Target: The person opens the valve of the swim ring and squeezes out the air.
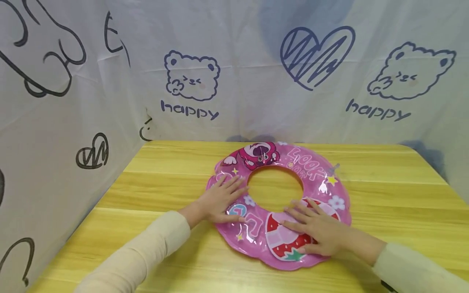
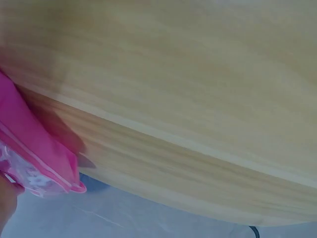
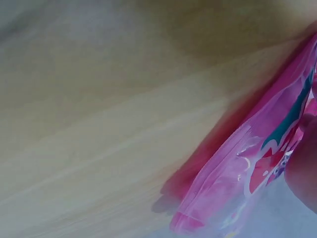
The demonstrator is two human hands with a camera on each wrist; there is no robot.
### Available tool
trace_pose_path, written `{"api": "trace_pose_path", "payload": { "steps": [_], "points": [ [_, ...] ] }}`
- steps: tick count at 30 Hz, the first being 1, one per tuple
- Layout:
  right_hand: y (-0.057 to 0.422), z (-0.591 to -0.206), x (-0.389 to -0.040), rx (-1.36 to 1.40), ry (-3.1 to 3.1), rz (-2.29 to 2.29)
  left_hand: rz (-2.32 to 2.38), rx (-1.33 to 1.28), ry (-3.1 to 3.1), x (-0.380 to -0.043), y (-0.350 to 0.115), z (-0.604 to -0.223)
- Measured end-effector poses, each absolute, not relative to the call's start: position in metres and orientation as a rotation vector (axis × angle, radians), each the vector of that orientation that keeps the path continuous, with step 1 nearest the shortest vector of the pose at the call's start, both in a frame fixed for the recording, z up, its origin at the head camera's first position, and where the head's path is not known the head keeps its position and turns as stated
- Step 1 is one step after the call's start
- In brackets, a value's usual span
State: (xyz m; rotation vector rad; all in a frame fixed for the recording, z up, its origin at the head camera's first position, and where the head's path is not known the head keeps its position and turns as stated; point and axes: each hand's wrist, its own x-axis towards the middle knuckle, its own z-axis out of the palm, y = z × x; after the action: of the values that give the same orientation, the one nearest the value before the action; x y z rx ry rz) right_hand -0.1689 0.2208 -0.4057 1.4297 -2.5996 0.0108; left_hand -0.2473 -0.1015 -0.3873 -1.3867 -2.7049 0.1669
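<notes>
A pink inflatable swim ring, printed with a bear, strawberries, stars and flowers, lies flat on the wooden table in the head view. On its left side rests my left hand, fingers straight and spread. My right hand lies spread over the strawberry print at the front right. The ring's pink edge shows at the left of the left wrist view, with a sliver of hand beside it. In the right wrist view the ring's side stands at the right, next to part of the right hand.
Yellow wood-grain table extends around the ring on all sides. White cloth with drawn bears, hearts and "happy" lettering hangs behind the table and along its left. A clear valve sticks out at the ring's right rear edge.
</notes>
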Motion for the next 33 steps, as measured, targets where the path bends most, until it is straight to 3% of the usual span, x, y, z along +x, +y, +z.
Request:
{"api": "trace_pose_path", "payload": {
  "steps": [10,33],
  "points": [
    [0.234,-0.399,-0.167,1.239,-2.991,0.332,0.256,-1.391,-2.751,-0.241,-0.097,-0.386],
    [0.267,-0.388,-0.183,1.021,-3.047,0.363,0.276,-1.44,-2.544,-0.22,-0.091,-0.386]
  ]
}}
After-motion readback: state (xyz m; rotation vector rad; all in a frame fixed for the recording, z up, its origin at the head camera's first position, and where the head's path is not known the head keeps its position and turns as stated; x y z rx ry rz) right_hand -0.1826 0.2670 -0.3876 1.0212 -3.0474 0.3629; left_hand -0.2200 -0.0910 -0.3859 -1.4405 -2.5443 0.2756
